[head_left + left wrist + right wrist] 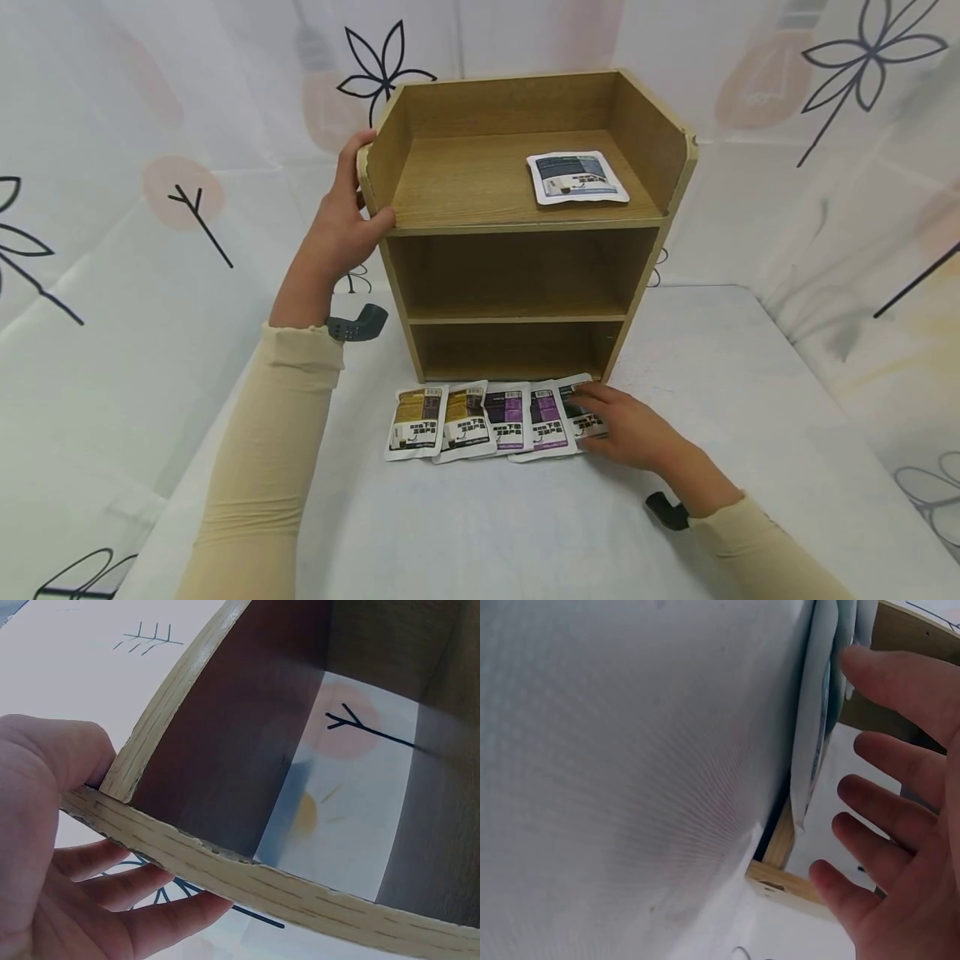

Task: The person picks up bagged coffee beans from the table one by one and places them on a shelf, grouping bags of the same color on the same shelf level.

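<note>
My left hand (347, 212) grips the left side panel of a small wooden shelf unit (525, 225). In the left wrist view its thumb lies on one side of the wooden edge (247, 877) and the fingers on the other. Overlapping white packets lie in a row before the shelf: two yellow-labelled packets (417, 421), two purple-labelled packets (551, 421) and a dark-green-labelled packet (573, 387) at the right end. Over that last packet is my right hand (630, 425), fingers extended and partly covering it. The right wrist view shows those fingers spread beside the packets' edges (814, 712).
A blue-labelled packet (577, 177) lies on the shelf unit's top level, towards the right. Below are two compartments (517, 275). The unit stands on a white-covered table (465, 525), with patterned white curtains (187, 108) around it.
</note>
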A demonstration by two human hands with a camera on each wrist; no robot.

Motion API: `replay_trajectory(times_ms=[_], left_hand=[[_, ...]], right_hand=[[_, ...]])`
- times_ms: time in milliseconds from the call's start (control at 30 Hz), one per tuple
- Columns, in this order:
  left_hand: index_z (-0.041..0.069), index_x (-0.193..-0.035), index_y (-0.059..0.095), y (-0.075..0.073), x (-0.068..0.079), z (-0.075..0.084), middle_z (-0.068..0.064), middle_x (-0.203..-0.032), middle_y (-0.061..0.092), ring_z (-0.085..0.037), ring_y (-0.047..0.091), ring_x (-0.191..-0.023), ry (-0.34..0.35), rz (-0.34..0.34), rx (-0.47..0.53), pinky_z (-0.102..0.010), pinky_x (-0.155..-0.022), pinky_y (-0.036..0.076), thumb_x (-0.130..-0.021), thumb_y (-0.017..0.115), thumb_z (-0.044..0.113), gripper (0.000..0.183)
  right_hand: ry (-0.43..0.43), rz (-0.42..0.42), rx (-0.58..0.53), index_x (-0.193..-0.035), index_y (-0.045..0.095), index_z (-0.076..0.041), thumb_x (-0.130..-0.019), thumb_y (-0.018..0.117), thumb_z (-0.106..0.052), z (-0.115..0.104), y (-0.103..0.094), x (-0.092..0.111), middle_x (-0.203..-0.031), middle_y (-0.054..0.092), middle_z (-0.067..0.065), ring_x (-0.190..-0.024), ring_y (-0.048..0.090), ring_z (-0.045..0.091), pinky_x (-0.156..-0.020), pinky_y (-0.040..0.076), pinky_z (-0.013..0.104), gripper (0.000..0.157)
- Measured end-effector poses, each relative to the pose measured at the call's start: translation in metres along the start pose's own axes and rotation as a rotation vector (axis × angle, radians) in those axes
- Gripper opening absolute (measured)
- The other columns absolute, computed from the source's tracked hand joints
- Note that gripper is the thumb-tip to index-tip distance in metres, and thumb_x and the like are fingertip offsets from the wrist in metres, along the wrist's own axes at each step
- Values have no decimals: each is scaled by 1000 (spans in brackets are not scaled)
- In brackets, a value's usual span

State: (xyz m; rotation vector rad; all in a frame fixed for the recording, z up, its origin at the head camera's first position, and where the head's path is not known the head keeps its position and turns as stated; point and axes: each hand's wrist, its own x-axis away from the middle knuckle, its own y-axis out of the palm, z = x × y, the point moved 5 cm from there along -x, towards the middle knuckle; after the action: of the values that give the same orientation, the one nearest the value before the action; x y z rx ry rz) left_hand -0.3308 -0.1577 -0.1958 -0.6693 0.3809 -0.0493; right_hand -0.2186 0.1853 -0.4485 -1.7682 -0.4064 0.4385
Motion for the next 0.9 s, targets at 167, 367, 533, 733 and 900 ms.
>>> replay_trajectory(times_ms=[167, 367, 533, 733, 900], left_hand=[[61, -139, 7, 0, 0, -1, 4, -155, 24, -26, 39, -139, 2, -2, 5, -52, -97, 47, -89, 52, 19, 79], [61, -140, 7, 0, 0, -1, 4, -155, 24, -26, 38, -140, 7, -1, 3, -52, -98, 47, -89, 52, 19, 80], [60, -140, 7, 1, 0, -1, 4, -156, 24, -26, 38, -140, 12, -1, 6, -53, -98, 47, -89, 52, 19, 80], [60, -140, 7, 0, 0, -1, 4, -156, 24, -26, 37, -141, 17, 0, 10, -53, -98, 47, -89, 52, 19, 79], [58, -142, 8, 1, 0, 0, 4, -155, 25, -26, 38, -140, 28, 0, 18, -53, -98, 47, -89, 52, 18, 79]], right_hand=[[5, -46, 0, -133, 59, -15, -77, 78, -36, 1, 6, -1, -143, 50, 10, -132, 47, 36, -102, 45, 51, 63], [21, -143, -6, -136, 57, -15, -76, 77, -43, 0, 8, -1, -146, 48, 10, -133, 46, 36, -104, 43, 52, 69], [81, -235, -31, -138, 55, -17, -73, 79, -47, 0, 12, -1, -148, 46, 9, -133, 45, 37, -104, 43, 53, 76], [86, -245, -20, -130, 61, -17, -77, 78, -36, -1, 12, -1, -142, 52, 8, -127, 52, 34, -101, 46, 51, 59], [31, -210, -4, -113, 69, -20, -78, 76, -23, -5, 7, 1, -124, 63, 3, -111, 61, 26, -95, 51, 45, 35]])
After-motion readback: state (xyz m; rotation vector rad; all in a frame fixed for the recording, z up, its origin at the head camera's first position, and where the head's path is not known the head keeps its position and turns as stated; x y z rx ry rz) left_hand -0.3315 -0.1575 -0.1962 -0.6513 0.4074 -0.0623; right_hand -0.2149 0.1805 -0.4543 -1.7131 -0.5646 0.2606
